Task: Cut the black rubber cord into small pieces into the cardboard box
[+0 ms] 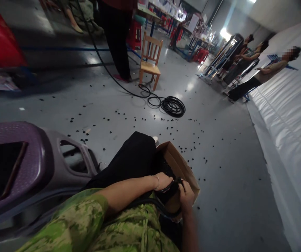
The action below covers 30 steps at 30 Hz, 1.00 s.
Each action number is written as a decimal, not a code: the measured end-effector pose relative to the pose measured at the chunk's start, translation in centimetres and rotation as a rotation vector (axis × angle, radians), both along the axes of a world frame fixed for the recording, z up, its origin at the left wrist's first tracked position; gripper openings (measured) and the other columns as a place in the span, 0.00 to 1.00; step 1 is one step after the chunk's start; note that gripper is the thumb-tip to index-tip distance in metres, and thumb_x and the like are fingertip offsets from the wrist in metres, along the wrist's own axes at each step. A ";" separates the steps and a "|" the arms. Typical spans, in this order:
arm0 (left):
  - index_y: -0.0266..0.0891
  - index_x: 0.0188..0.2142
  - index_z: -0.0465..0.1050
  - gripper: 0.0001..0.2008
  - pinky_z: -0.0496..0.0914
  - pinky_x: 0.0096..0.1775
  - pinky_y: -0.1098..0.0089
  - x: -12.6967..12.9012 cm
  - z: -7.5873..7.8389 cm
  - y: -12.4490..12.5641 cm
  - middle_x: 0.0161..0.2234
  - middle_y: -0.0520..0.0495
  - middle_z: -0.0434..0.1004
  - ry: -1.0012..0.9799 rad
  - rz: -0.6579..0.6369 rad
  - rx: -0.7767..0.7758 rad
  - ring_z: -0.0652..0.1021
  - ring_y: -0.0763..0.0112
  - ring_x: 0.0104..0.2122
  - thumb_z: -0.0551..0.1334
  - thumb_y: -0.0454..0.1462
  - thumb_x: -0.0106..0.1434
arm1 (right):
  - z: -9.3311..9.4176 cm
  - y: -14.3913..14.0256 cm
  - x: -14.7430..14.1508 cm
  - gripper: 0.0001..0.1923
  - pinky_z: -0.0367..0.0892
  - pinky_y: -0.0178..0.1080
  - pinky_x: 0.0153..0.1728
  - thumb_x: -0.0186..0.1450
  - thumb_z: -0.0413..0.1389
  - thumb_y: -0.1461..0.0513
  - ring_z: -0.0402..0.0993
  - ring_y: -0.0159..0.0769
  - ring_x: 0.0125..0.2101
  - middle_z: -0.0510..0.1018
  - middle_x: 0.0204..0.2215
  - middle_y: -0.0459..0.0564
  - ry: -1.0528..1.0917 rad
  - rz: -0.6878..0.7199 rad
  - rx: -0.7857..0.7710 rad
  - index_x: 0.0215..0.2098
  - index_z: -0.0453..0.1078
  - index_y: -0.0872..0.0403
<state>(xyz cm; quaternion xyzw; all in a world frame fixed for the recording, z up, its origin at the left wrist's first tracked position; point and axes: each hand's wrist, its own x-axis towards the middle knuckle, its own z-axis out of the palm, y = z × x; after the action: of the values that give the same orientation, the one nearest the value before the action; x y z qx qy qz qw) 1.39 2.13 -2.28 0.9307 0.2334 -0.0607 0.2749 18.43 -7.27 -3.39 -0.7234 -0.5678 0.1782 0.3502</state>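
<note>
My left hand (164, 181) and my right hand (185, 194) meet low in the view, over my lap, both closed on a small black part (176, 183) joined to a black cable loop (166, 208). A bracelet circles my left wrist. Just beyond the hands an open brown cardboard box (184, 167) holds dark small pieces and rests against my black-trousered knee (136, 154). What exactly the fingers pinch is too dark to make out.
A purple-grey plastic stool (32, 164) lies at my left. Several small black rings litter the grey floor (218, 140). A coiled black hose (172, 106), a wooden chair (150, 59) and a standing person are ahead. White sheeting (292, 115) runs along the right, with people beside it.
</note>
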 end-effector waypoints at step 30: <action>0.33 0.41 0.66 0.11 0.72 0.31 0.67 0.1 0.1 0.0 0.33 0.39 0.78 -0.078 0.018 0.111 0.80 0.62 0.32 0.55 0.39 0.63 | 0.8 1.1 0.2 0.24 0.67 0.35 0.31 0.62 0.47 0.47 0.74 0.36 0.28 0.79 0.30 0.53 0.059 -0.058 -0.136 0.38 0.73 0.57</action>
<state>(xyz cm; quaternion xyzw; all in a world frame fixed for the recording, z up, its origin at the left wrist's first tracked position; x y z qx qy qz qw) 1.48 2.15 -2.19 0.9441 0.2338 -0.0088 0.2322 18.67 -6.20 -2.62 -0.7562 -0.5226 0.2272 0.3217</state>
